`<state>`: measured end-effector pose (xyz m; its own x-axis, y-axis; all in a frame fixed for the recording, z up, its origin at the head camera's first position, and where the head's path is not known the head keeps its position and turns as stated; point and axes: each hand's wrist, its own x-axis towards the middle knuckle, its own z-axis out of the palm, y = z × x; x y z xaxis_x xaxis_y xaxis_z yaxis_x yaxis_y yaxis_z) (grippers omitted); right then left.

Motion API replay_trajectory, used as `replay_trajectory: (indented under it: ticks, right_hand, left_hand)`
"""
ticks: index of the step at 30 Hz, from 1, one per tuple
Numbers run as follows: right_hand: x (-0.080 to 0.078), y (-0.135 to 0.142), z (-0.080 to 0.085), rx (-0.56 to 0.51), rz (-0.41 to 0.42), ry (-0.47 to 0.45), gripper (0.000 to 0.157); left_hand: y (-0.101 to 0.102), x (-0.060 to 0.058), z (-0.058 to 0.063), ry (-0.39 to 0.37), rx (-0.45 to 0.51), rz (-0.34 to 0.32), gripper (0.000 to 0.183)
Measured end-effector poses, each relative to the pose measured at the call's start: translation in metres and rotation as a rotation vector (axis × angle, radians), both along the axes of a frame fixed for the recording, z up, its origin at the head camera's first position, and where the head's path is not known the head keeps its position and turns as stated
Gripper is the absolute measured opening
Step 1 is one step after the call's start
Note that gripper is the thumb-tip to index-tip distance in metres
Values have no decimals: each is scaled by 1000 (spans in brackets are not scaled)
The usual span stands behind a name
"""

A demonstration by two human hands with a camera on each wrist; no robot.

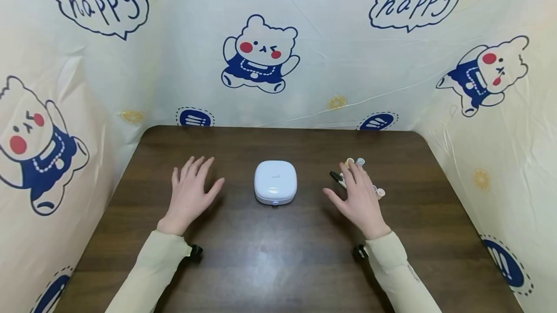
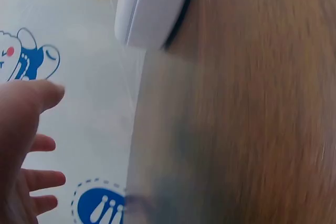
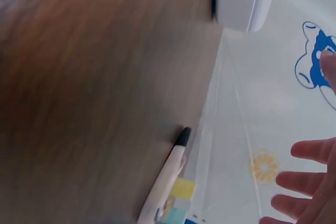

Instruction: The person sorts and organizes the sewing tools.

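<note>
A white rounded-square case (image 1: 275, 181) with a small front latch sits closed on the brown table (image 1: 270, 255). To its left my left hand (image 1: 188, 194) hovers with fingers spread, touching nothing. On the other side my right hand (image 1: 358, 197) is held with straight fingers over a small group of items, partly hiding them. Among these are a pen-like stick with a black tip (image 3: 167, 177) and small rolls, one yellow (image 3: 183, 188) and one pale teal (image 3: 174, 215). The left wrist view shows the side of the case (image 2: 157, 9) beyond the thumb.
A pale cloth (image 1: 330, 61) with bear drawings and "happy" bubbles hangs behind the table and along both sides. Dark straps with small devices (image 1: 196, 253) sit at the wrists. The table's far edge (image 1: 278, 128) meets the cloth.
</note>
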<state>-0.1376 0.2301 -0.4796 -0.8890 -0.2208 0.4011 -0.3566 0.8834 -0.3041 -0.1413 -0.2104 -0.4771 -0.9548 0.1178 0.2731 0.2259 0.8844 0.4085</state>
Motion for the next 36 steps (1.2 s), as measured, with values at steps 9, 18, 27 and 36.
replay_trajectory:
  ticks: [9, 18, 27, 36]
  right_hand:
    - [-7, -25, 14, -22, 88, -33, 66]
    - [-20, -52, 20, 16, 174, -154, 64]
    - [-36, -81, 24, 53, 282, -274, 75]
    - [-51, -96, 18, 60, 378, -427, 94]
  left_hand:
    - [26, -6, -4, -87, 233, -76, 50]
    - [52, -15, -22, -248, 445, -184, 62]
    - [71, -25, -34, -371, 512, -216, 103]
    - [86, -30, -39, -436, 391, -258, 136]
